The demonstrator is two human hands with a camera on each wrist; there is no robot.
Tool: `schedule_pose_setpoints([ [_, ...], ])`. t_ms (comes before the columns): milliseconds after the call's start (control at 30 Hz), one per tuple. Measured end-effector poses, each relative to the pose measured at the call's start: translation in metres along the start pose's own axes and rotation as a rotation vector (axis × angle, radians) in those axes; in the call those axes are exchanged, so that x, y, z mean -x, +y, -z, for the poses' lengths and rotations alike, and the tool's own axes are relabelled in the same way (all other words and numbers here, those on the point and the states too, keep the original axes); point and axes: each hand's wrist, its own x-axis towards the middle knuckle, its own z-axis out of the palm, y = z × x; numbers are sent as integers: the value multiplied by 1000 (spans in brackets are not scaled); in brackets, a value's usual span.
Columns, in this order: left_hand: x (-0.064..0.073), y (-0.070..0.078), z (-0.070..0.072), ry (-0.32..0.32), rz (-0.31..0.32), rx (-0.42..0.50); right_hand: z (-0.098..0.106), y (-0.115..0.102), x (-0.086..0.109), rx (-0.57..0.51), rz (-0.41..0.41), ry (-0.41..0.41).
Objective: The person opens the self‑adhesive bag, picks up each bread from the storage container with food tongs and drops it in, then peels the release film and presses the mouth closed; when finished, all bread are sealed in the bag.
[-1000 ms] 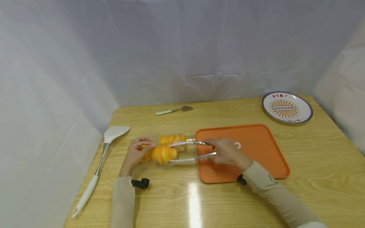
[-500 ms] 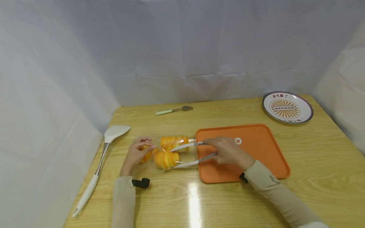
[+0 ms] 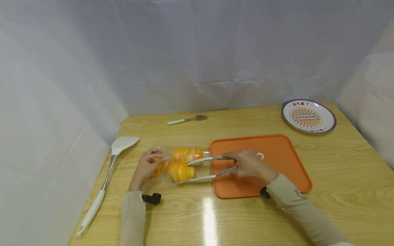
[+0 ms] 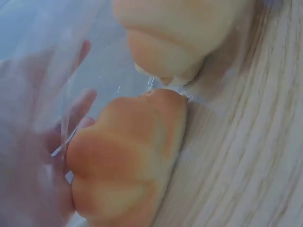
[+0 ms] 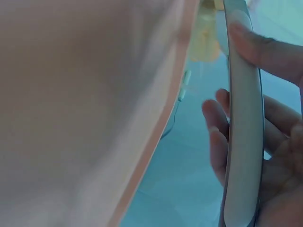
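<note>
My left hand pinches the edge of a clear plastic bag, its fingers partly seen through the film in the left wrist view. Several orange-and-yellow croissant-like breads are about the bag: one bread roll at the back, another in front, a third partly hidden by the left hand. With my right hand I grip metal tongs, thumb on one arm and fingers behind. Their white tips stand either side of the front roll's right end; whether they squeeze it I cannot tell.
An orange tray lies under the right hand and the tongs' handles. A white-handled spatula lies along the left. At the back are a fork and a patterned plate. White sheets wall the table.
The tongs and the front bread roll have shifted slightly right and nearer the body. The tongs spread wider half a second ago and are now narrower. My left hand stays in place.
</note>
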Motion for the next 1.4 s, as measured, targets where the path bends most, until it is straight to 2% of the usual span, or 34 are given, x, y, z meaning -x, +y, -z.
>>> schedule_pose_setpoints([
  [133, 0, 0, 0, 6, -4, -9, -1, -2, -1, 57, 27, 25],
  [233, 0, 0, -1, 12, -6, -19, -1, -1, 2, 82, 11, 46],
  [367, 1, 0, -1, 17, -4, -17, 2, 4, 9, 68, -61, 44],
  [500, 1, 1, 0, 12, 9, -10, 7, 13, 22, 37, -167, 50],
  [567, 3, 7, 1, 7, 13, -13, 10, 19, 30, 29, -217, 66],
  [733, 4, 9, 2, 0, 21, -24, 23, 34, 54, -4, -319, 112],
  [900, 2, 1, 1, 1, 3, -28, 40, 47, 80, -80, -442, 127],
  [1033, 2, 0, 1, 3, -11, -26, 50, 54, 100, -96, -487, 170],
  [1200, 2, -1, 1, -1, 0, -16, 54, 62, 126, -92, -575, 229],
  [1400, 2, -2, 1, -6, 7, -11, 55, 75, 156, -121, -647, 350],
])
